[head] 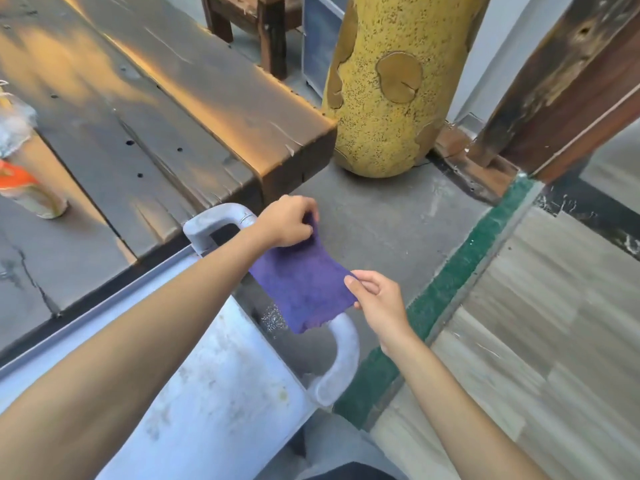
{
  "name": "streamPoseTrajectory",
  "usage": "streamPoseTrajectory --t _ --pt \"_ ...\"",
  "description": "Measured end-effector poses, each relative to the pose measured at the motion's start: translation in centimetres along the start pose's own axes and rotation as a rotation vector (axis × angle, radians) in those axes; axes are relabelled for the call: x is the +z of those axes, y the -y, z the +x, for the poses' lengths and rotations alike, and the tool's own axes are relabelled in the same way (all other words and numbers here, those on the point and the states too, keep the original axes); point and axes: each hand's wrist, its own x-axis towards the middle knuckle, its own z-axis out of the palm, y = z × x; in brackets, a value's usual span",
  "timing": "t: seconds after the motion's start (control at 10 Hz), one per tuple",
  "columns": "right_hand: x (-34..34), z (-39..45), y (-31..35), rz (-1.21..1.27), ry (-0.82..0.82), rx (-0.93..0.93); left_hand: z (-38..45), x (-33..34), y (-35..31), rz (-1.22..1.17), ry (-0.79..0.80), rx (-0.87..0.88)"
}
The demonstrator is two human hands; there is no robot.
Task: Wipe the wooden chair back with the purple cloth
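1. Nearest me, my left forearm crosses a pale grey chair (214, 386)
2. My left hand (289, 221) has its grip pinched on the top corner of the cloth (304, 284)
3. My right hand (377, 299) pinches the cloth's right edge, stretching it flat above the chair's curved handles
4. Wooden bench (166, 109) lies left, a yellow pot (391, 84) beyond

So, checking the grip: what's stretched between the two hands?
In the head view, only the purple cloth spans from left hand to right hand.
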Motion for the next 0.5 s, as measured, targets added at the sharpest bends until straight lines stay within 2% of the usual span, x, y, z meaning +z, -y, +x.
streamPoseTrajectory --t 0.1,0.2,0.3,0.4,0.5 --pt "0.3 1.2 -1.1 -0.013 0.035 0.043 -0.4 1.1 0.9 0.157 0.052 -0.039" --pt "0.8 1.9 -2.0 -0.030 0.104 0.082 -0.6 1.4 0.9 0.323 0.004 -0.064" --pt "0.9 2.2 -2.7 -0.176 0.182 0.119 -1.0 1.0 0.2 0.399 -0.030 -0.070" --pt "0.1 2.0 -2.4 -0.476 0.159 0.028 -2.4 0.6 -0.3 0.356 -0.053 -0.056" --pt "-1.2 0.7 -0.1 -0.665 -0.026 -0.136 -4.1 -0.7 -1.7 0.336 -0.153 0.036"
